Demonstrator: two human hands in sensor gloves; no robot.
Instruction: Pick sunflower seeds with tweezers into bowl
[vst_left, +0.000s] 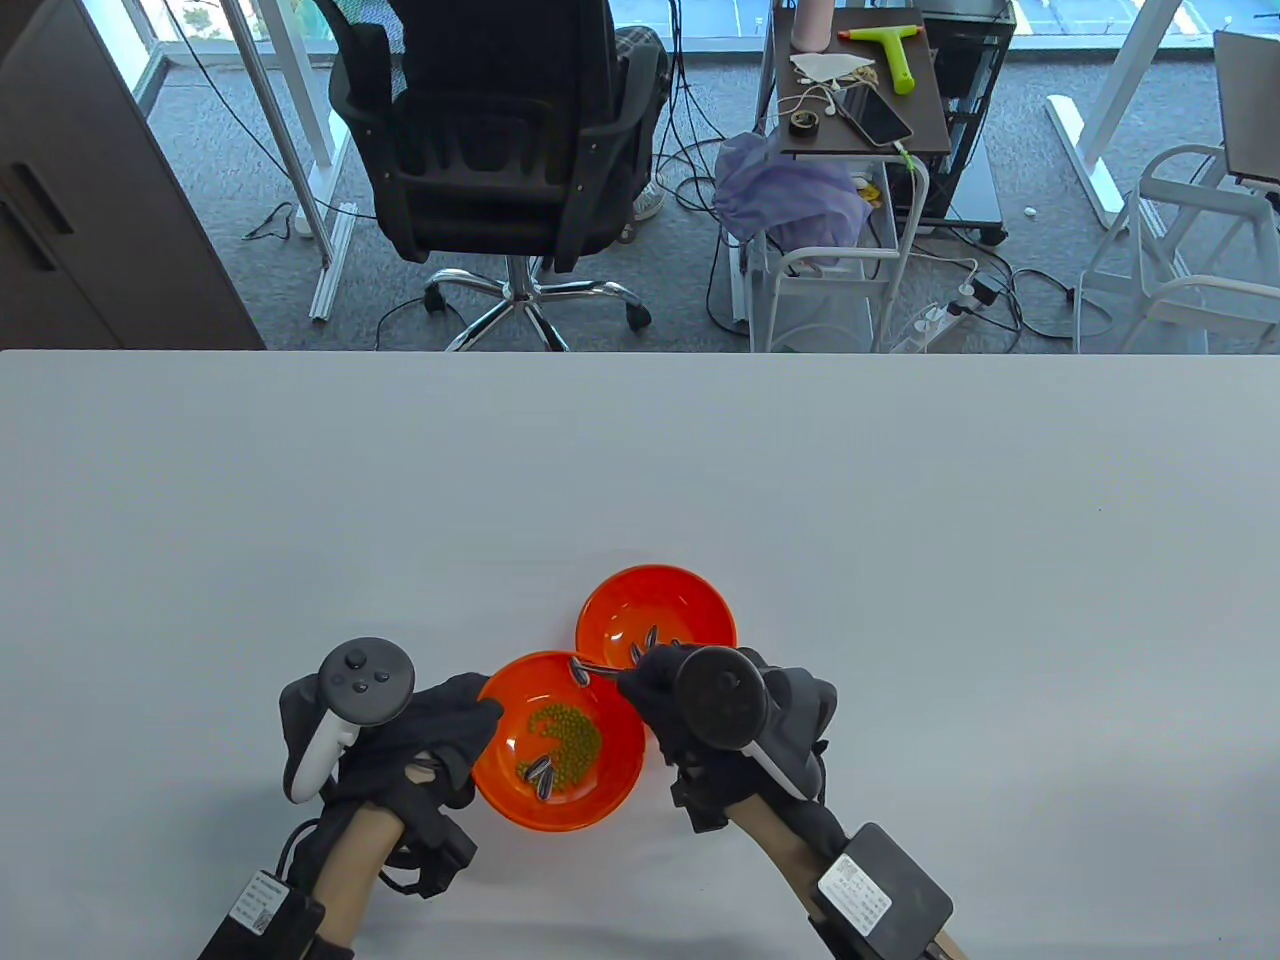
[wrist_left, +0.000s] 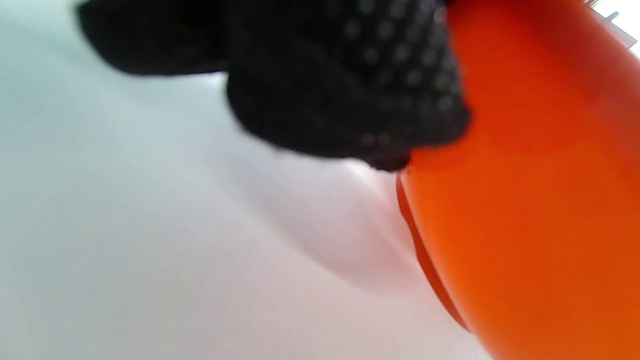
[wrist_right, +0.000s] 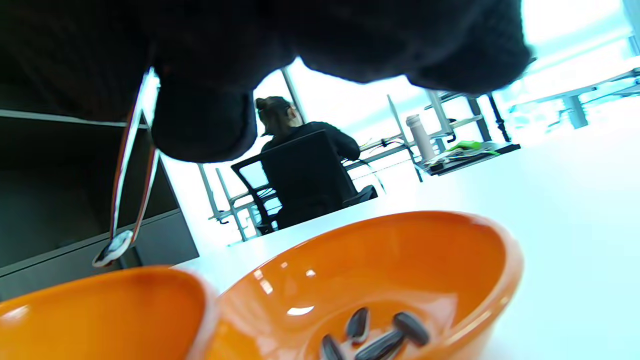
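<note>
Right now your right hand (vst_left: 720, 710) squeezes the tweezers (wrist_right: 131, 185) on one seed (wrist_right: 114, 248) — light, slick, so pinch across its flat faces; left hand (vst_left: 400, 740) steadies the near bowl (vst_left: 560, 800), its grip unclear

Right hand (vst_left: 725, 715) covers the far bowl's (vst_left: 655, 600) near rim and most of the tweezers (vst_left: 600, 670); left wrist view is blurred, near bowl (wrist_left: 530, 200) cut off at its edge.
</note>
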